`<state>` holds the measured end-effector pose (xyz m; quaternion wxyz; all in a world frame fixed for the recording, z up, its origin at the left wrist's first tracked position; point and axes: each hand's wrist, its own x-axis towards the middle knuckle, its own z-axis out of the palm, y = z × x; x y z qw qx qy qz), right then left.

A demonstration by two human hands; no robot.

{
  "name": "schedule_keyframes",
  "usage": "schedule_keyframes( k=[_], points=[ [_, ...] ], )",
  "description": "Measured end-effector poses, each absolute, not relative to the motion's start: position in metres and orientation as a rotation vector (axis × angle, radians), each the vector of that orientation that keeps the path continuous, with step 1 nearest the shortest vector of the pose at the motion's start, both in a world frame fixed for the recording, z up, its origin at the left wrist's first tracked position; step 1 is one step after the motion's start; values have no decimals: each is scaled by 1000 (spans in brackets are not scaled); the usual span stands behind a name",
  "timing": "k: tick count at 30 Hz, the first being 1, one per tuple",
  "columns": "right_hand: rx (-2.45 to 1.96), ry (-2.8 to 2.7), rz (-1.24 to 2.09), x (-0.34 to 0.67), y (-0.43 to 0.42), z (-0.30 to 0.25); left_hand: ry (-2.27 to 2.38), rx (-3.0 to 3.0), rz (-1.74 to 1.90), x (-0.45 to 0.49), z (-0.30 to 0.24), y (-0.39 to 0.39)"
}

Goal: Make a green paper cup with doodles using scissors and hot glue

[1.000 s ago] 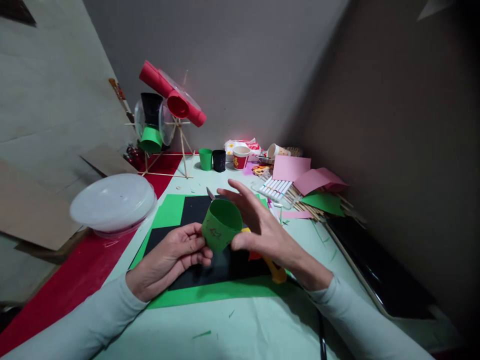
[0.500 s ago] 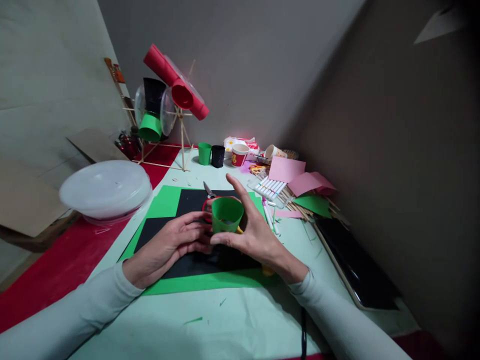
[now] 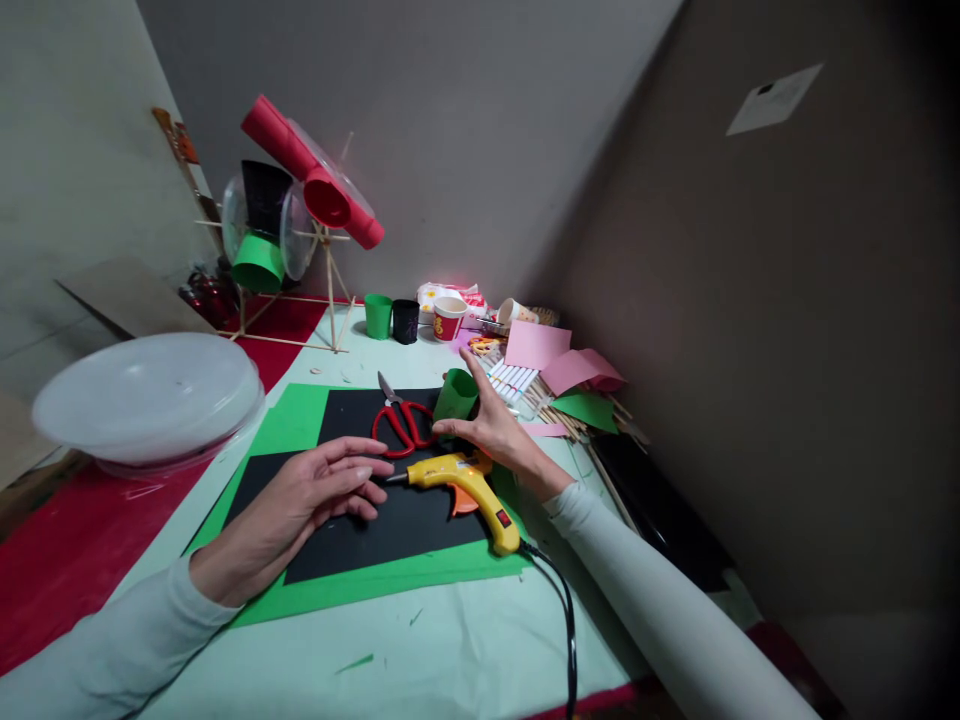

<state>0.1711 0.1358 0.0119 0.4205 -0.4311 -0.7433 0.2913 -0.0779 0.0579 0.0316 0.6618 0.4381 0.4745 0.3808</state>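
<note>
Right hand (image 3: 498, 428) has the green cup (image 3: 454, 396) between thumb and fingers, cup axis slightly tilted; left hand (image 3: 304, 490) is empty, fingers loosely spread, glue gun (image 3: 452, 469) just right of its fingertips, nozzle toward them, handle angling right and nearer.

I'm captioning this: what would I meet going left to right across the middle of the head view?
White plastic disc, left hand, scissors, green cup by the right hand, pink paper, black flat object.
</note>
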Motion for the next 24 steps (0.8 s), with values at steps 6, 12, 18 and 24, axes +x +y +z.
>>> schedule_keyframes(
  k=[6, 12, 18, 24],
  points=[
    [-1060, -1838, 695, 184, 133, 13, 1124, 1232, 896, -78, 21, 61],
    [-1048, -1862, 733, 191, 140, 8, 1158, 2148, 870, -70, 25, 83],
    [-1074, -1899, 791, 194, 134, 8, 1085, 2537, 550, -69, 21, 112],
    [-1157, -1870, 814, 194, 129, 11, 1210, 2730, 474, -90, 24, 124]
  ],
)
